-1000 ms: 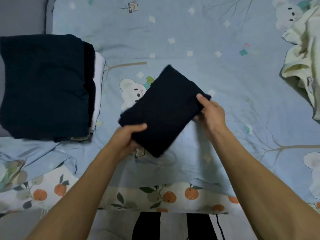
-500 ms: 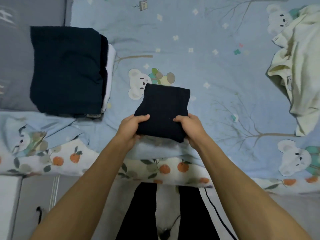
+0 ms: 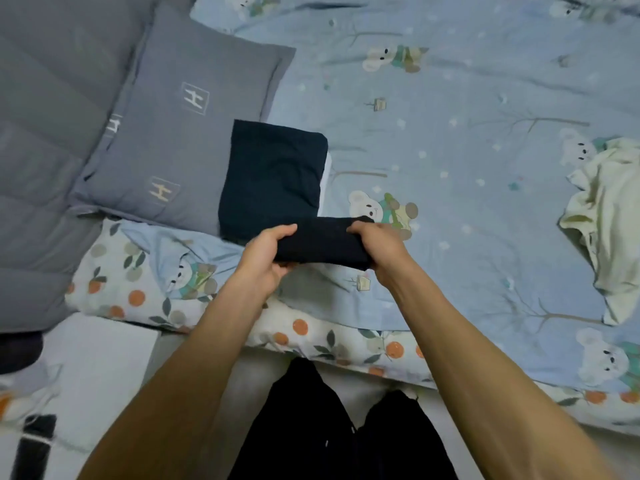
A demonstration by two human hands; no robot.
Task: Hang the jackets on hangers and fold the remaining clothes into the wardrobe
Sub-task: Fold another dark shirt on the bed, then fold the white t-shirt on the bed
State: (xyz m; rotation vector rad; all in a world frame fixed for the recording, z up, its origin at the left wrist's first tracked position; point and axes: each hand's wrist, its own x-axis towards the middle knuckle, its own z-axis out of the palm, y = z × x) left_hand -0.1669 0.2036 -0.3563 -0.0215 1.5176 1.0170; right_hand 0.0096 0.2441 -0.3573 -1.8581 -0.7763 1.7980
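A small folded dark navy garment (image 3: 322,242) is held just above the near edge of the bed. My left hand (image 3: 266,254) grips its left end and my right hand (image 3: 379,245) grips its right end, thumbs on top. Just behind it lies a stack of folded clothes (image 3: 273,178), dark navy on top with a white layer showing at its right side. A crumpled cream garment (image 3: 609,223) lies unfolded at the bed's right edge.
The bed has a light blue sheet (image 3: 467,150) with bear prints. A grey pillow (image 3: 180,126) and a grey quilt (image 3: 41,168) lie on the left. The floor and my dark trousers (image 3: 343,427) are below the bed's edge.
I have lifted the folded navy garment and carried it left toward the folded stack, now seeing it edge-on. My view has swung left, bringing the grey pillow into sight.
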